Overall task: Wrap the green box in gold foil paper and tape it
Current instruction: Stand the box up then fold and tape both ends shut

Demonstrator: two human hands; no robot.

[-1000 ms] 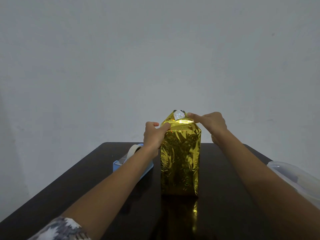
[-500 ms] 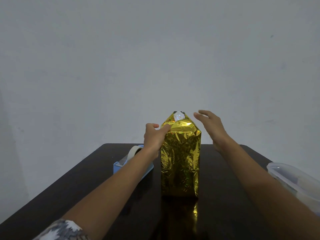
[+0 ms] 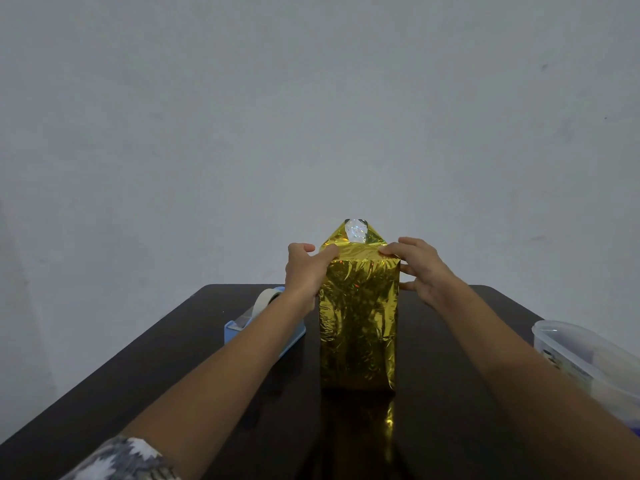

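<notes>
The box, fully covered in gold foil paper (image 3: 358,323), stands upright in the middle of the dark table (image 3: 173,393). A triangular foil flap (image 3: 355,233) with a shiny silvery patch sticks up at its far top edge. My left hand (image 3: 304,271) grips the upper left corner, with the thumb laid across the folded foil on top. My right hand (image 3: 420,268) holds the upper right corner, fingertips on the top fold and thumb against the right side. None of the green box shows.
A blue tape dispenser (image 3: 242,329) with a white tape roll (image 3: 265,301) sits left of the box, partly behind my left forearm. A clear plastic container (image 3: 581,351) stands at the table's right edge. A plain wall lies behind.
My right hand left the top flap, lifted open, then came down onto the box's upper right corner. My left hand stayed at the upper left corner.
</notes>
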